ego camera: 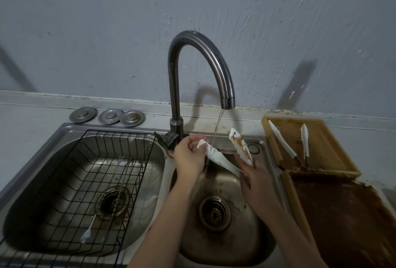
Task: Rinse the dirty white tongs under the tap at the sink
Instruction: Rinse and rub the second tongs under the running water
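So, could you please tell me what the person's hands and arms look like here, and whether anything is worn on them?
Both arms are bare from the bottom edge of the picture up to the hands, with no sleeves in view. The left hand and the right hand wear no gloves, and I see no watch, bracelet or ring on either. The fingernails look short and unpainted, though the picture is dim.

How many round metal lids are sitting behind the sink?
3. All sit in a row on the counter left of the tap: one farthest left, one in the middle, one nearest the tap, touching the middle one.
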The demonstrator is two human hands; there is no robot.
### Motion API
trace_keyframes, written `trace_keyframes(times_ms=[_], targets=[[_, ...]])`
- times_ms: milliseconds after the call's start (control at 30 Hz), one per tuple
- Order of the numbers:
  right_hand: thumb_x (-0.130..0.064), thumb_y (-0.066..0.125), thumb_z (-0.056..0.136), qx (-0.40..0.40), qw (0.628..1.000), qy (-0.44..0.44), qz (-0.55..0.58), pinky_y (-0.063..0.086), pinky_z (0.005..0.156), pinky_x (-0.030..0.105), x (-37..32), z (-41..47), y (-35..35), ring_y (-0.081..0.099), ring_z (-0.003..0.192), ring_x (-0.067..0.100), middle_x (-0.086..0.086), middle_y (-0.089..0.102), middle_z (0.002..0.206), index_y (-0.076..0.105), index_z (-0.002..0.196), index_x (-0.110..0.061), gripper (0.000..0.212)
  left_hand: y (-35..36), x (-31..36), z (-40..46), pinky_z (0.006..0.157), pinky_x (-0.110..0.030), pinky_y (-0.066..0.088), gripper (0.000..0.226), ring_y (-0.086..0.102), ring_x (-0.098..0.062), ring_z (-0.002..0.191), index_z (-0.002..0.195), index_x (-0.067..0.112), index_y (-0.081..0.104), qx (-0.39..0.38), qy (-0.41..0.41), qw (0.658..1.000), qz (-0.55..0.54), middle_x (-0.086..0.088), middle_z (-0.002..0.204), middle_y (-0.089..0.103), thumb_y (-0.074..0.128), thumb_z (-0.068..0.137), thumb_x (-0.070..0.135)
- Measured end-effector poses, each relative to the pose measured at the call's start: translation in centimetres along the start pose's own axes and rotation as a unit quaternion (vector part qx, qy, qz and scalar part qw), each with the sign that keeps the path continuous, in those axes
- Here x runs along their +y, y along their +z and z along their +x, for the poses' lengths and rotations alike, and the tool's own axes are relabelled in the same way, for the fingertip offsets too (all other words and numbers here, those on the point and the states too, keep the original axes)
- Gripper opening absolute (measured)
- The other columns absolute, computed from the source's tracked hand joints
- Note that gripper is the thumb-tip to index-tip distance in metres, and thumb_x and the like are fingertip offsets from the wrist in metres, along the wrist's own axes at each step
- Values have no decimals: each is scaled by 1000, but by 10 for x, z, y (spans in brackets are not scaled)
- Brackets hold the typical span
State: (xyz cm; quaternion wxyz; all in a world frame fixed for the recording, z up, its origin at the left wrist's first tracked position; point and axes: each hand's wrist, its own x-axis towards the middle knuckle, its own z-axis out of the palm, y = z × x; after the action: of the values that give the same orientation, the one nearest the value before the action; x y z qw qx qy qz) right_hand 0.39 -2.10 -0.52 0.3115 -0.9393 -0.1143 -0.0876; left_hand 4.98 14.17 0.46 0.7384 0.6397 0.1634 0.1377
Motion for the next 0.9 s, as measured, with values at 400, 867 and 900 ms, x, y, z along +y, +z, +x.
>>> trace_keyframes(times_ms=[400,867,900], targets=[[0,52,88,-14,999,27,42,46,98,31,-6,1,-3,51,115,24,12,49,127,44,137,-18,52,2,-8,-16,93,-24,50,57,64,-7,101,129,9,46,-134,22,982,-133,0,115,60,53,81,-21],[3,44,91,-10,994,36,98,55,70,25,-17,6,-2,58,67,8,0,63,92,57,124,-27,46,-17,-11,-9,71,-22,57,53,67,-18,88,127,20,54,-121,-56,980,-150,-16,107,65,66,81,-3],[3,44,90,-6,995,40,94,55,73,30,-17,7,-1,57,69,9,1,64,95,58,124,-25,46,-18,-13,-9,75,-24,57,56,66,-22,94,127,22,53,-129,-57,981,-136,-17,112,64,68,79,-3]])
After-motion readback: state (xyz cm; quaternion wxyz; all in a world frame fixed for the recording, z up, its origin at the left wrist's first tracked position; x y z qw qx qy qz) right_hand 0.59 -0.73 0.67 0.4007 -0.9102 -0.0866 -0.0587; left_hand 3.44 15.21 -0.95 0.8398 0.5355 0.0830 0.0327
